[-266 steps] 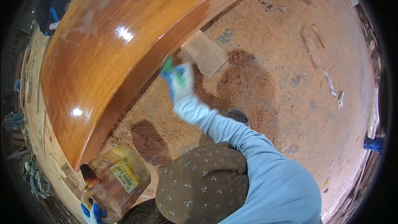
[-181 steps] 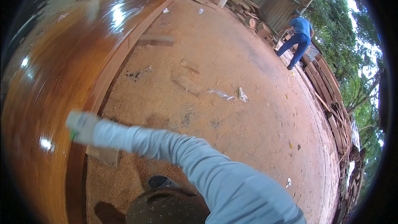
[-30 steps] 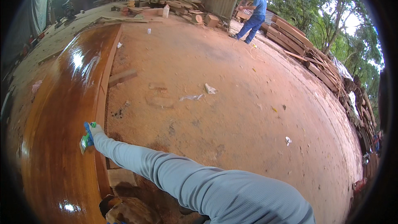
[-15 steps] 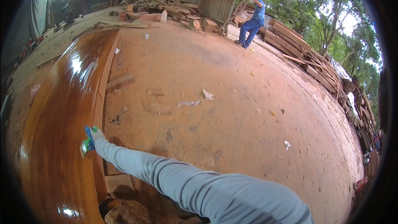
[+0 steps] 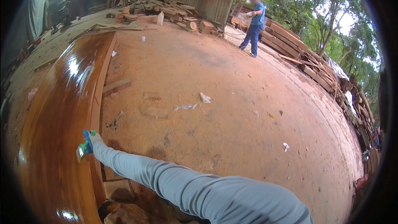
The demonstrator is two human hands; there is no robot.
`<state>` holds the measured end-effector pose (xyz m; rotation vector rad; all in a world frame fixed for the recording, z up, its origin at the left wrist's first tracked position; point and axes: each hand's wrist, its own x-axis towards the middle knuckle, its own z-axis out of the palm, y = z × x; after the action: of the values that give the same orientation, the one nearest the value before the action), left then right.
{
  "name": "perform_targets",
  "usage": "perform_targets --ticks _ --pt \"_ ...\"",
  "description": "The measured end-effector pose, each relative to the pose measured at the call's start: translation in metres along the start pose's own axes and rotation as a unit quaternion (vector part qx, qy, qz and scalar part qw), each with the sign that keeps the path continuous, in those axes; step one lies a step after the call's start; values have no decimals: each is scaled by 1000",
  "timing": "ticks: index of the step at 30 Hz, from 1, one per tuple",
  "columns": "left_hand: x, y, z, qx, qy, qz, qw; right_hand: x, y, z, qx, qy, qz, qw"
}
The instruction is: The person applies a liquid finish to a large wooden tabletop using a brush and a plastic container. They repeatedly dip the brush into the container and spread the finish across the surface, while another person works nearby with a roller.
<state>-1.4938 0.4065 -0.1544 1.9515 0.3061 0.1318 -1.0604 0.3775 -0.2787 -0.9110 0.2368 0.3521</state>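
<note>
My right hand, in a blue and whitish glove, is closed around the green handle of a paintbrush. Its pale bristles point down over a long, glossy brown wooden slab, near the slab's right edge; whether they touch the surface I cannot tell. My grey-sleeved right arm reaches across from the lower right. Below the arm, beside the slab, sits a brown-stained, crumpled-looking container with a dark opening, partly cut off by the frame. My left hand is out of sight.
Wood offcuts lie heaped at the back by a metal door, near a plastic jug. A person in blue stands at the far right, handling a cord. Stacked timber lines the right side. Plastic scraps litter the dirt floor.
My right hand and the brush have shifted slightly left and down in the view, while the whole scene has moved a little left. The person in blue has straightened up and lowered an arm.
</note>
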Motion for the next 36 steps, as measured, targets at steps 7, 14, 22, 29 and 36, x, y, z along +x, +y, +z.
perform_targets --ticks 7,14,22,29,36 --pt "8 2 10 -32 2 -38 999 9 13 -12 -34 4 -1 999" --pt "10 -4 0 -26 8 -30 999 -2 11 13 -26 -14 24 999" --pt "10 3 8 -49 -27 14 998 2 -8 -16 -52 14 -9 998" --pt "19 8 7 -143 9 -37 989 -15 -18 8 37 -13 -34 999" --pt "5 29 -11 -406 -25 -129 905 -77 -17 -33 -89 -200 -70 973"
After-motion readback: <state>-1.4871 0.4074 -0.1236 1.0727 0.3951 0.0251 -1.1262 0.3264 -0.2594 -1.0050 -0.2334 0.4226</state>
